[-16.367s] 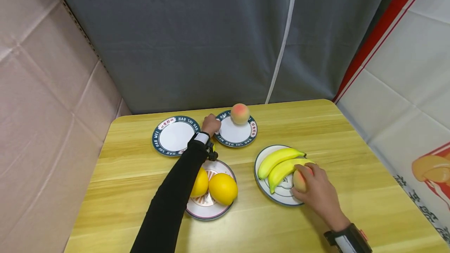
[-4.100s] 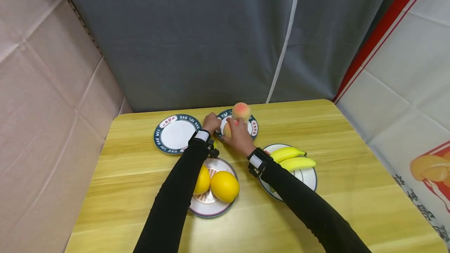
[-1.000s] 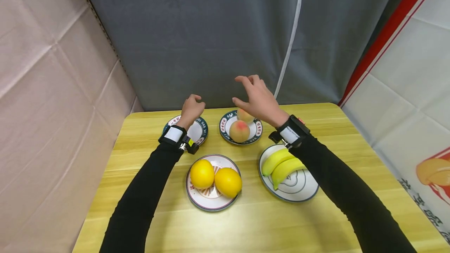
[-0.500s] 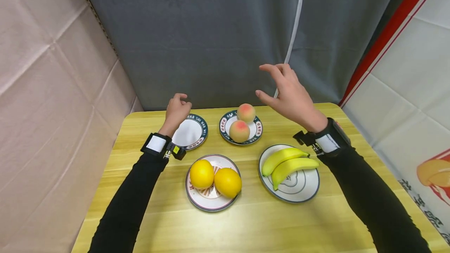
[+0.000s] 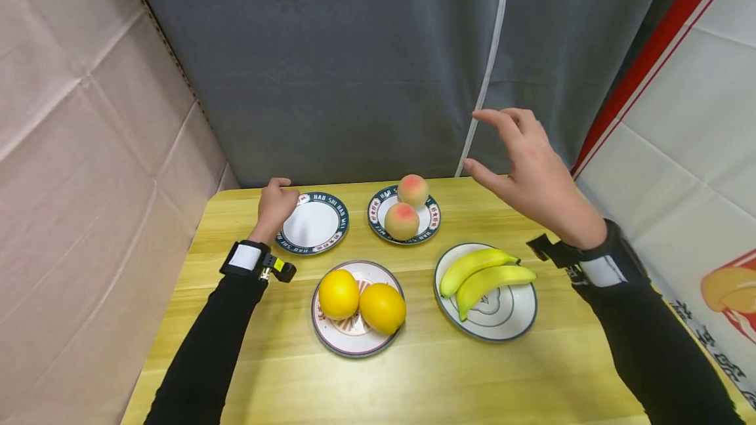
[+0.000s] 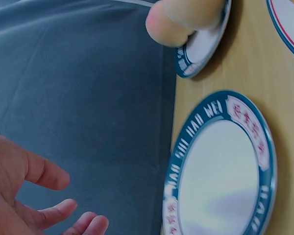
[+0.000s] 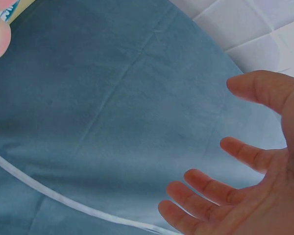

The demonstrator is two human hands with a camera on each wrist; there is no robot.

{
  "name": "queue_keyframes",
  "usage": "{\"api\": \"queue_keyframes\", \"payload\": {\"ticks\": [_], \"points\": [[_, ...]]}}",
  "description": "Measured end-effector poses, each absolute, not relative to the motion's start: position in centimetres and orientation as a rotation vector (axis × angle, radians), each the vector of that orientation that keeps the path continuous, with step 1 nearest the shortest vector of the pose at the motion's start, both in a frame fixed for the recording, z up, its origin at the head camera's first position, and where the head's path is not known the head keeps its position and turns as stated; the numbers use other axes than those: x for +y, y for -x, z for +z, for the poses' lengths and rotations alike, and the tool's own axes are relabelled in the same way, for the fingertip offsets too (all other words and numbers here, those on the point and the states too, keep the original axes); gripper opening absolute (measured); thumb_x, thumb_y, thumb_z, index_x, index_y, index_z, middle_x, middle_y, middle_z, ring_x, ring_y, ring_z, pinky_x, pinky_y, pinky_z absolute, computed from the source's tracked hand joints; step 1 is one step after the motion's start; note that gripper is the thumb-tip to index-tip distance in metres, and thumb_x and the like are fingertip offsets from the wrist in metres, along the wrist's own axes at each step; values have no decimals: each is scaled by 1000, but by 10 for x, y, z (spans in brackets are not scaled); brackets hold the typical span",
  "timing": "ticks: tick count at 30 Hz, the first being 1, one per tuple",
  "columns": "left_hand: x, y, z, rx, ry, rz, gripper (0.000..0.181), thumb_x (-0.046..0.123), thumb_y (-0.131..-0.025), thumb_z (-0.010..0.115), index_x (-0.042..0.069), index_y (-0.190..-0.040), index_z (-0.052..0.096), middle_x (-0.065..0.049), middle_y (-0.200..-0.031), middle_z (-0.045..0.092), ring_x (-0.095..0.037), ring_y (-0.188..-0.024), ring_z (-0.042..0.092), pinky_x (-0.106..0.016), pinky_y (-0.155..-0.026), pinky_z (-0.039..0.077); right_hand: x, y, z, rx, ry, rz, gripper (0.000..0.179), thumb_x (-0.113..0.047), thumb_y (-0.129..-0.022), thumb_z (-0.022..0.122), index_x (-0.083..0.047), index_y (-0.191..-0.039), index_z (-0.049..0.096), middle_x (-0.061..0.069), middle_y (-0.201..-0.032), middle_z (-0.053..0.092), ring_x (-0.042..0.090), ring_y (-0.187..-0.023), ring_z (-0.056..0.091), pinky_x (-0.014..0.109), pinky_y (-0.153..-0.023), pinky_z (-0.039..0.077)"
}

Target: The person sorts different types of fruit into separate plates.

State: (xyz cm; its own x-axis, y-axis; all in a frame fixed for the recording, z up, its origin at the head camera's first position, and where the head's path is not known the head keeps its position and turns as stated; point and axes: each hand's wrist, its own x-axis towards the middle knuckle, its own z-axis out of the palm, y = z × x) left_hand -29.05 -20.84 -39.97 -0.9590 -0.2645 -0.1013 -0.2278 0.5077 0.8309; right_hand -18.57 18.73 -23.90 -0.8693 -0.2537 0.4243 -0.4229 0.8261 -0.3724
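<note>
My left hand (image 5: 276,209) is at the left edge of a blue-rimmed plate (image 5: 312,223) that bears nothing; the left wrist view shows its fingers loosely bent and apart from that plate (image 6: 218,176). My right hand (image 5: 534,176) hangs in the air at the right, thumb and fingers spread, holding nothing. Two peaches, a rear one (image 5: 413,190) and a front one (image 5: 402,221), sit on a second blue-rimmed plate (image 5: 434,215). Two bananas (image 5: 493,284) lie on a white plate (image 5: 512,320) below the right hand. Two lemon-like yellow fruits (image 5: 382,307) share a patterned plate (image 5: 348,344).
All the plates stand on a light wooden table (image 5: 425,379). Behind it hangs a grey curtain (image 5: 331,71) with a white cord (image 5: 489,64). Pale cloth walls, left (image 5: 88,182) and right (image 5: 685,123), flank the table.
The right hand carried a peach from the banana plate to the rear right plate and let go. Both hands then drew apart, the right one to the right, the left one leftward and lately lower.
</note>
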Motion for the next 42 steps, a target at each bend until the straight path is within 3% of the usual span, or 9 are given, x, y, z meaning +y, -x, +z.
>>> {"api": "queue_keyframes", "payload": {"ticks": [5,11,26,36,42], "points": [[-218,289,-411,-2695,-568,-1517,57,22,-108,47,2,-160,40,-26,-154,46,-40,-136,50,-52,-115,44,198,176,-240,-2632,-495,648,72,-19,-96,77,-17,-160,43,22,-157,40,42,-141,40,69,-99,53],[-227,288,-424,-2678,-682,-1532,59,22,-106,47,1,-161,39,-28,-157,36,-39,-136,46,-49,-116,44,211,169,-251,-2627,-514,640,72,-18,-95,78,-15,-159,45,24,-154,41,43,-137,41,70,-99,51],[-239,292,-449,-2652,-852,-1587,60,17,-105,46,-1,-162,37,-30,-161,30,-39,-140,45,-46,-120,43,232,160,-296,-2726,-509,571,71,-18,-95,78,-9,-157,45,28,-147,46,47,-125,48,69,-89,54],[-243,295,-464,-2647,-910,-1646,62,16,-105,44,-2,-164,32,-30,-163,28,-39,-143,41,-47,-121,42,239,166,-339,-2830,-549,559,69,-11,-93,79,-4,-154,47,31,-144,52,50,-129,50,71,-103,48],[-244,300,-467,-2654,-916,-1666,63,17,-107,43,-2,-165,29,-29,-165,31,-38,-145,41,-46,-123,40,245,168,-366,-2965,-516,559,66,-13,-94,77,-3,-153,48,30,-142,54,49,-128,53,68,-104,50]]}}
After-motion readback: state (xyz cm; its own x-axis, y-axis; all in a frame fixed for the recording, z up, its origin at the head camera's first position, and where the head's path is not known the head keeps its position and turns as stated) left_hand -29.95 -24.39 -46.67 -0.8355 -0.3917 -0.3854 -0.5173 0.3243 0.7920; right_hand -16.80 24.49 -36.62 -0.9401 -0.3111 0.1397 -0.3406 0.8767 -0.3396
